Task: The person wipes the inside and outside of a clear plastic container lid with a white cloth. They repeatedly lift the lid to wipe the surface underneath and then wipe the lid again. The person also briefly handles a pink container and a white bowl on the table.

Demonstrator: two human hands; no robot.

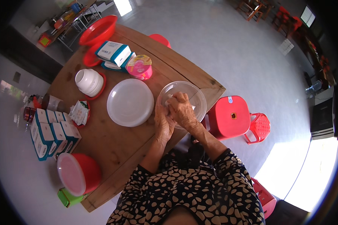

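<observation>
A clear plastic bowl (193, 94) stands near the wooden table's right edge. My right hand (182, 109) is inside it, fingers closed on a small white cloth or tissue pressed against the bowl's bottom. My left hand (163, 123) rests at the bowl's near-left rim, steadying it. A white round lid (130, 102) lies flat just left of the bowl.
The wooden table (116, 146) also carries a pink-lidded tub (139, 66), blue-white boxes (113, 52), a stack of white bowls (89, 82), a red basin (98, 30), more boxes (50, 133) and a red lidded bowl (79, 173). Red plastic stools (229, 117) stand to the right.
</observation>
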